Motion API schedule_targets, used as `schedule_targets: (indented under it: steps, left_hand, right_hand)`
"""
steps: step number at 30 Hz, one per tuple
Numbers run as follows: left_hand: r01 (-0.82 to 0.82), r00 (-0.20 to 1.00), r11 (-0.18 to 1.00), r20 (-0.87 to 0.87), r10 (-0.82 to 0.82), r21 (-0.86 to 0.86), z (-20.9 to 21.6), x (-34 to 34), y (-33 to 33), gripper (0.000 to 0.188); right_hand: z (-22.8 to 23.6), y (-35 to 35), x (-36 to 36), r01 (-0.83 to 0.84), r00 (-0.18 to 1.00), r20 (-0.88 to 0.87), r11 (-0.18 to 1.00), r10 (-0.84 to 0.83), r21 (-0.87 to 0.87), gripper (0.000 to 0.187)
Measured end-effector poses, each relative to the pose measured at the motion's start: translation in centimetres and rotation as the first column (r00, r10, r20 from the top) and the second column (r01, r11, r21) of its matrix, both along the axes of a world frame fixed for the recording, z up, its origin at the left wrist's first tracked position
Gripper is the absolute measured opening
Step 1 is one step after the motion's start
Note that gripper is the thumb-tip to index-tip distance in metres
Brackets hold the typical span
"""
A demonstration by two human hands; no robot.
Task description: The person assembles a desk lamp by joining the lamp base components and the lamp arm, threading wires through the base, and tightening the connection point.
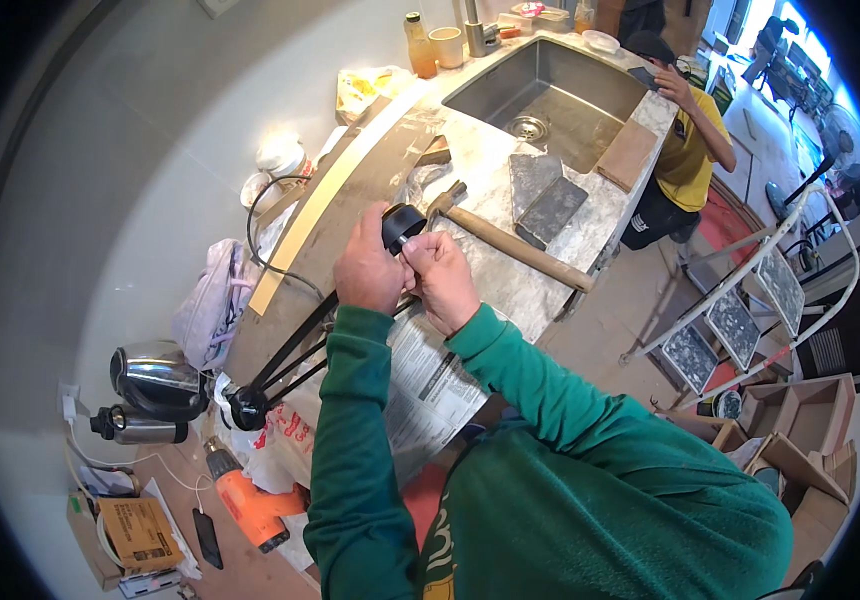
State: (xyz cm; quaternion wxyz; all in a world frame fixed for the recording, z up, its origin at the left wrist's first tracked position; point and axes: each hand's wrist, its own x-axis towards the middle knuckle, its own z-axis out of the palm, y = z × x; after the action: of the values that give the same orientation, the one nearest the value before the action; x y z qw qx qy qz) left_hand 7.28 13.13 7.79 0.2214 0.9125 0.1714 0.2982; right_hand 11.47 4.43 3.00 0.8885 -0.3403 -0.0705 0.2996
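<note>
My left hand point(369, 264) is closed around a black round fitting point(403, 226) above the worktop. My right hand point(438, 278) meets it, thumb and fingers pinched at a small shiny part on the fitting's underside. What lies between the fingers is mostly hidden. A black jointed arm with parallel bars point(296, 345) runs from a round black joint point(248, 408) up to my left hand. Just beyond my right hand lies a hammer point(515, 240) with a wooden handle. Under my wrists is a printed newspaper sheet point(430, 375).
Dark stone pieces point(548, 203) lie beside a steel sink point(500, 100). A person in a yellow shirt point(688, 165) crouches past the counter's right end, near a step ladder point(740, 320). An orange heat gun point(255, 505), a phone point(207, 540) and a kettle point(157, 382) are at lower left.
</note>
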Motion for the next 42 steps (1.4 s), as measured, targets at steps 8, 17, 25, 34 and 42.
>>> schedule_targets:
  steps: [8,17,25,34,42]
  left_hand:
    - [-0.025,0.999,1.000,-0.034,0.026,0.004,1.0,0.0,-0.7,0.045]
    - [-0.012,1.000,1.000,0.015,0.012,0.005,0.6,0.2,-0.4,0.044]
    - [-0.006,0.999,0.999,0.039,0.005,0.041,0.1,0.4,0.2,0.045]
    - [-0.020,0.999,0.999,0.043,0.018,0.048,-0.2,0.8,0.3,0.045]
    - [-0.029,0.999,0.998,0.021,0.028,0.047,0.1,0.6,0.3,0.048]
  right_hand:
    - [-0.1,0.2,-0.1,0.087,0.991,0.102,0.995,-0.082,-0.052,0.011]
    - [0.5,-0.1,0.1,-0.078,0.997,0.008,0.992,0.079,-0.100,0.029]
    - [0.9,0.4,0.0,-0.119,0.992,-0.054,0.992,0.116,-0.048,0.029]
    - [0.3,1.3,-0.2,0.192,0.966,0.207,0.965,-0.154,-0.179,0.021]
    - [0.7,0.6,0.3,-0.034,0.999,0.015,0.986,0.037,-0.164,0.034]
